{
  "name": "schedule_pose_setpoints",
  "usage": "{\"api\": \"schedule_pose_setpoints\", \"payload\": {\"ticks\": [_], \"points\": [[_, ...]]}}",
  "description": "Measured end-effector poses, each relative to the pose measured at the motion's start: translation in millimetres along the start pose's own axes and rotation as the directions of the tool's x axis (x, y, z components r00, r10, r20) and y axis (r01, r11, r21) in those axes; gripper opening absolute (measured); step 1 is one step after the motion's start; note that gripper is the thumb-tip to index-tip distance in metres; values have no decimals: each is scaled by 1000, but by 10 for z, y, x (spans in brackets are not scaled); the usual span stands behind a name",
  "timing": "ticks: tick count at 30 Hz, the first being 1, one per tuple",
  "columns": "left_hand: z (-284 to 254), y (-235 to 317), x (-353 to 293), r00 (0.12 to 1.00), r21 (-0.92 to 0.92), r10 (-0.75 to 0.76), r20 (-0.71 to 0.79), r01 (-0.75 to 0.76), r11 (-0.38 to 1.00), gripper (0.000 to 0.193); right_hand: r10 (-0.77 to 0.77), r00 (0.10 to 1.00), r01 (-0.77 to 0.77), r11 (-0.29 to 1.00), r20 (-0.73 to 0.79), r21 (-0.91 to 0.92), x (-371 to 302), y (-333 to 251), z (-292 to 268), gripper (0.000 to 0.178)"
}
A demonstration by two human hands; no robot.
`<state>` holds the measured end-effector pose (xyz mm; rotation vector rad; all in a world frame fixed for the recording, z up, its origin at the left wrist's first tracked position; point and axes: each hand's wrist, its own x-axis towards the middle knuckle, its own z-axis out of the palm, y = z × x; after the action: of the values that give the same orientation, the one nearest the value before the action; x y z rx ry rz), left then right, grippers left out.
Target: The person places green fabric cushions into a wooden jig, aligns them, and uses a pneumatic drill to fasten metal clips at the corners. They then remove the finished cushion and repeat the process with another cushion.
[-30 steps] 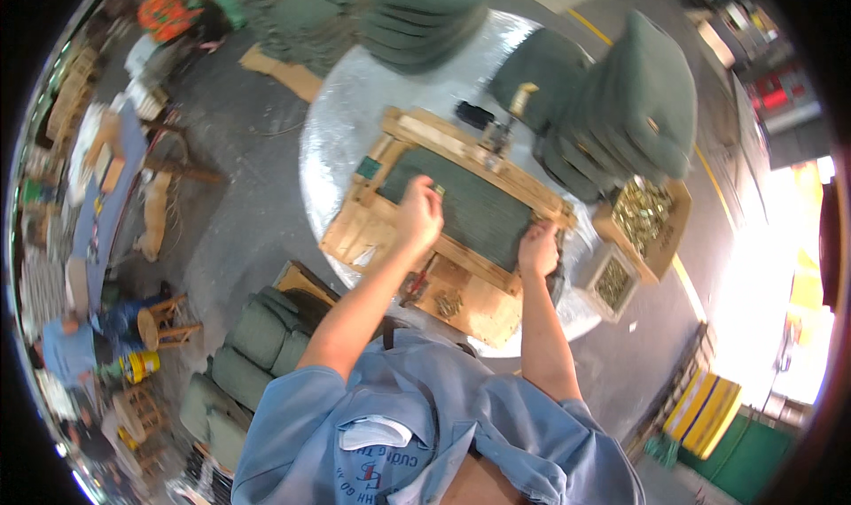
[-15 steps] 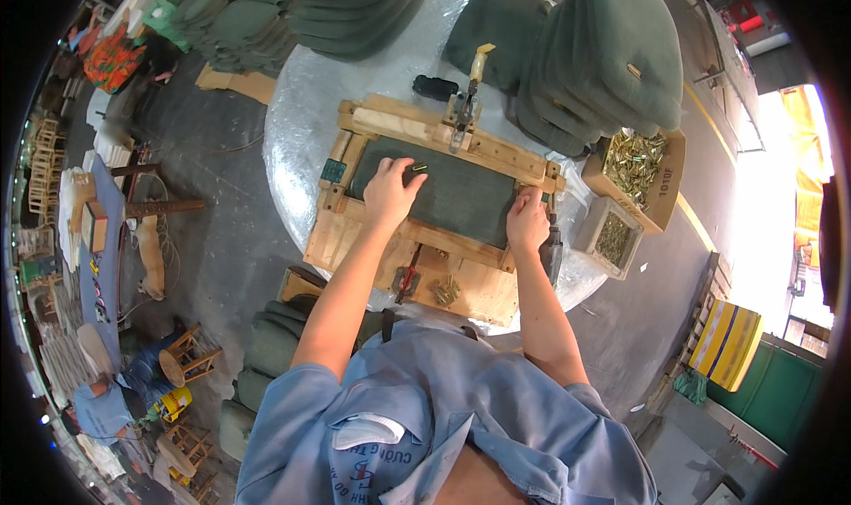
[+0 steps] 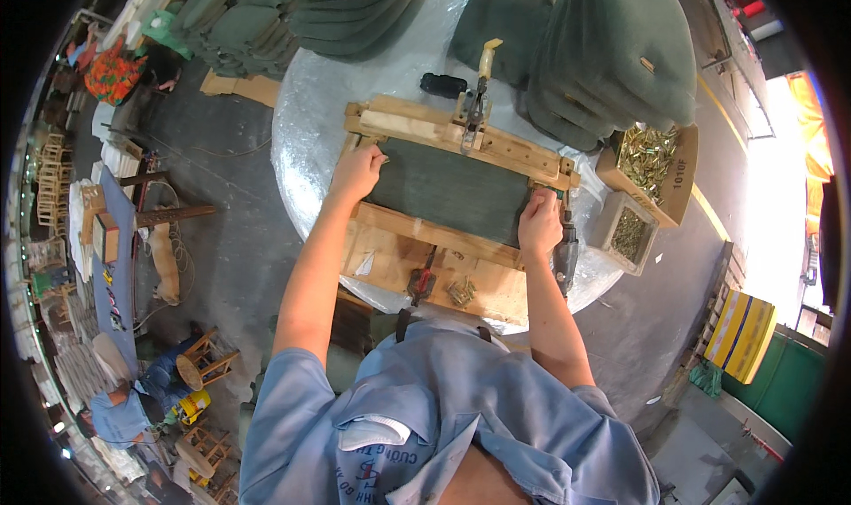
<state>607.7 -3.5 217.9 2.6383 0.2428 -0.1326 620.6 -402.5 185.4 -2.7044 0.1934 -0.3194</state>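
A wooden frame-like jig (image 3: 412,224) stands before me with a dark green cushioned panel (image 3: 448,186) set inside it. My left hand (image 3: 357,174) is closed at the jig's left end, thumb and fingers pinched over the panel's corner on a small brass-coloured metal piece. At the right end my right hand (image 3: 540,225) has its fingers pressed together beside the jig's corner block; what they hold is hidden. A toggle clamp (image 3: 475,111) with a yellowish handle is mounted on the far rail. Beside my right hand lies a dark power tool (image 3: 566,255), partly hidden.
Dark green cushions (image 3: 612,62) are stacked at the far right, more cushions (image 3: 355,13) far left. A cardboard box (image 3: 678,182) of brass-coloured pieces and a smaller tray (image 3: 635,255) stand right. Near me lie loose brass-coloured pieces (image 3: 462,291) and a red-handled clamp (image 3: 422,283).
My left hand has moved left from over the panel to the jig's left end, with the small metal piece. My right hand stays at the right end. The clamp handle looks more upright.
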Motion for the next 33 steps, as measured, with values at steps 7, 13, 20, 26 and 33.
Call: {"api": "schedule_pose_setpoints", "payload": {"ticks": [7, 13, 20, 26, 33], "points": [[-38, 99, -16, 962, -79, 138, -236, -160, 984, 19, 2, 999, -1, 1000, -34, 28, -9, -3, -34, 12], [282, 232, -391, 928, -84, -44, -369, 14, 996, 22, 50, 999, -49, 998, -3, 46, 6, 4, -32, 12], [363, 136, -361, 928, -23, 27, -371, -38, 999, 16, 87, 996, -88, 993, 18, 72, 27, 21, -52, 13], [327, 36, -180, 889, -69, -61, -453, 33, 997, 18, 68, 998, -68, 993, 9, 96, 21, 12, -53, 16], [383, 357, -173, 856, -31, -404, -323, 417, 908, 30, 89, 996, -89, 992, 6, 92, 21, 45, -23, 17]]}}
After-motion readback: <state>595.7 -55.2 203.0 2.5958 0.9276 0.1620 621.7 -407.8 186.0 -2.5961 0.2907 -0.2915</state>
